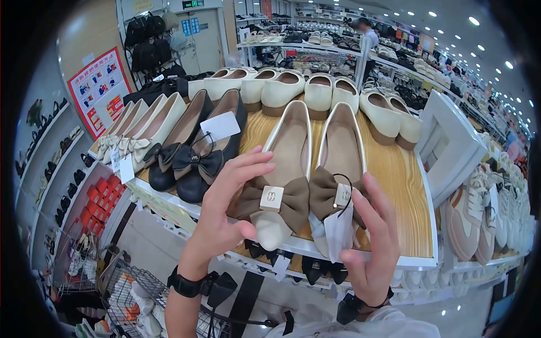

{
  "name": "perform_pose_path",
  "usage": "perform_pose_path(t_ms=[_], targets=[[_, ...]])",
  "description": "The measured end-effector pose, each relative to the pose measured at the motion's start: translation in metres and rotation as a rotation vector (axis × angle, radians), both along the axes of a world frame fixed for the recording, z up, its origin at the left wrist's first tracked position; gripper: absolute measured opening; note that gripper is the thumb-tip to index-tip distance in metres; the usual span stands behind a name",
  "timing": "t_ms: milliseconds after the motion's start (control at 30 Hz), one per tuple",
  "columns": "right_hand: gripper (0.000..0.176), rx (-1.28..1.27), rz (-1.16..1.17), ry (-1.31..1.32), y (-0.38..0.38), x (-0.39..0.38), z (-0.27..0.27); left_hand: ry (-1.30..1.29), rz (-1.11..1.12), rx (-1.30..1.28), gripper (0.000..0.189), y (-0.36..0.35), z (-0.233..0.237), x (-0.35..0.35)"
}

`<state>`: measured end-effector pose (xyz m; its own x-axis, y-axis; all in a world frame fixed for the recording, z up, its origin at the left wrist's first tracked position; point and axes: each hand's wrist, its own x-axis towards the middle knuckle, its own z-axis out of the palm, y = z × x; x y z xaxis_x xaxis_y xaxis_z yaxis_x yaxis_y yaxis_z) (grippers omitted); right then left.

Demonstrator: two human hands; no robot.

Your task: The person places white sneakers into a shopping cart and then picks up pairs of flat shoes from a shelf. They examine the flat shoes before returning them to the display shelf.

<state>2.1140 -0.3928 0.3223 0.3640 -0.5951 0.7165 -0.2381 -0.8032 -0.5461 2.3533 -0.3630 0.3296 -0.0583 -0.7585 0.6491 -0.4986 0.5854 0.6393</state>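
A pair of cream ballet flats with big brown bows lies side by side on the wooden shelf top [403, 197], toes toward me. My left hand [228, 197] is beside the left flat [290, 143], fingers spread and thumb near its toe. On the other side, my right hand [376, 239] is open along the right flat [341, 143], its fingertips by the bow. A white price tag [337, 234] on a black loop hangs over that shoe's toe, close to my right thumb. Both wrists wear black straps.
Black bow flats [194, 166] and cream bow flats [149, 127] stand to the left. More cream shoes [279, 90] line the back. At right are a white frame [451, 146] and sneakers [468, 214]. A wire basket [121, 290] is below left; a person [369, 42] stands far back.
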Motion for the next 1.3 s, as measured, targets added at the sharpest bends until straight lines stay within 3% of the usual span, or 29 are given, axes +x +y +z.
perform_pose_path(t_ms=[400,467,633,700,833,933,1000,1067,1100,1167,1200,1300], targets=[[0.06,-0.116,-0.049,-0.022,-0.004,0.004,-0.004,0.003,0.159,-0.195,0.052,0.015,-0.01,-0.008],[0.061,-0.118,-0.057,-0.029,-0.003,0.004,-0.007,-0.208,0.382,-0.285,0.041,0.035,-0.017,-0.009],[0.064,-0.175,-0.103,-0.05,-0.002,0.004,-0.009,-0.462,0.608,-0.234,0.03,0.122,-0.041,-0.019],[0.064,-0.184,-0.109,-0.071,-0.001,0.004,-0.01,-0.542,0.746,-0.069,0.023,0.169,-0.056,-0.016],[0.056,-0.22,-0.157,-0.169,0.002,0.004,-0.013,-0.315,1.073,0.144,0.015,0.278,-0.11,0.001],[0.042,-0.298,-0.183,-0.267,0.004,0.001,-0.023,-0.321,1.212,0.318,0.01,0.365,-0.133,-0.006],[0.028,-0.273,-0.072,-0.54,0.017,0.008,-0.035,-0.275,1.291,0.632,0.01,0.429,-0.146,-0.015],[0.013,-0.213,-0.012,-0.578,0.045,0.022,-0.045,-0.296,1.375,1.001,0.016,0.483,-0.153,-0.029],[0.009,-0.175,0.094,-0.622,0.062,0.034,-0.05,-0.242,1.446,1.029,0.022,0.503,-0.158,-0.042],[0.008,0.061,0.408,-0.51,0.097,0.056,-0.067,-0.14,1.486,1.31,0.03,0.539,-0.166,-0.066],[0.009,0.222,0.522,-0.423,0.121,0.068,-0.074,-0.121,1.401,1.4,0.034,0.557,-0.171,-0.075],[0.021,0.412,0.972,0.127,0.181,0.092,-0.114,0.011,1.514,1.298,0.027,0.574,-0.169,-0.106]])
